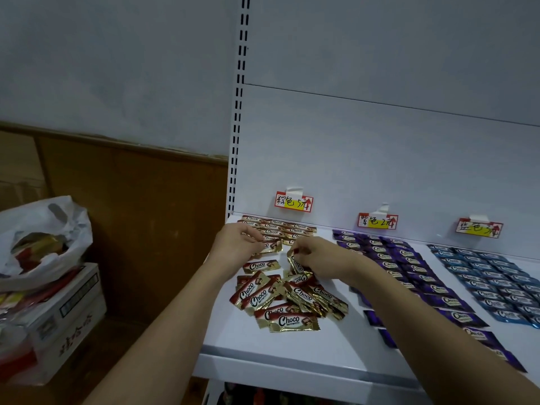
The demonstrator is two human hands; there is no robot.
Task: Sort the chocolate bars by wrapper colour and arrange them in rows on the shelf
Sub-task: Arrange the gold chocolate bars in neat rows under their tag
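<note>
While each pinches a brown bar, both hands hover above "Choco" wrappers.

Off to the left, a crumpled white plastic bag sits open on top of a white cardboard box with printed characters on its side; shiny red and gold packets show inside the bag. Behind them runs a brown wooden wall panel under a pale grey painted wall. A white slotted metal upright rises along that wall's right edge.
</note>
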